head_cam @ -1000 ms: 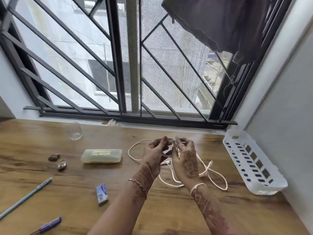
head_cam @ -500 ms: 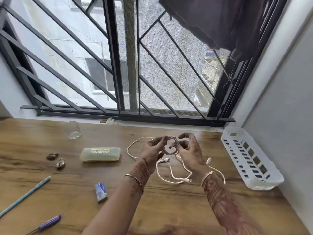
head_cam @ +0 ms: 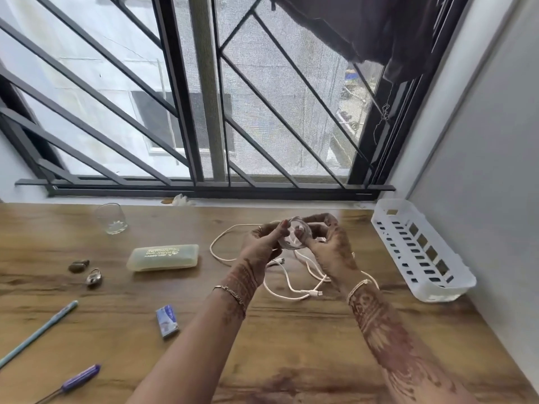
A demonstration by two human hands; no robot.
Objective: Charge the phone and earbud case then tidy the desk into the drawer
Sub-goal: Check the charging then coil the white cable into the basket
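Both hands raised over the desk (head_cam: 291,345) mid-frame, working a small clear round thing (head_cam: 293,237) btwn them; too blurry to tell what it is. Left hand (head_cam: 264,243) closed on its left edge w/ thumb and fingers, right hand (head_cam: 329,246) curled round its right side, fingers over the top. White cable (head_cam: 287,287) lies loose on the desk under and around the hands, looping out left toward the window and back; one plug end (head_cam: 319,293) rests on the wood just below the right wrist, another near the left palm. White slotted basket (head_cam: 420,252) sits at the right edge against the wall, well apart from the hands. Left of the cable: pale translucent case (head_cam: 163,257) flat on the desk, empty glass (head_cam: 111,218) behind it nr the sill. Further left two small earbud-like bits (head_cam: 86,271) side by side. Nearer the person: small blue packet (head_cam: 167,320), a light blue pen (head_cam: 40,330), a purple-handled tool (head_cam: 78,379) at lower left.
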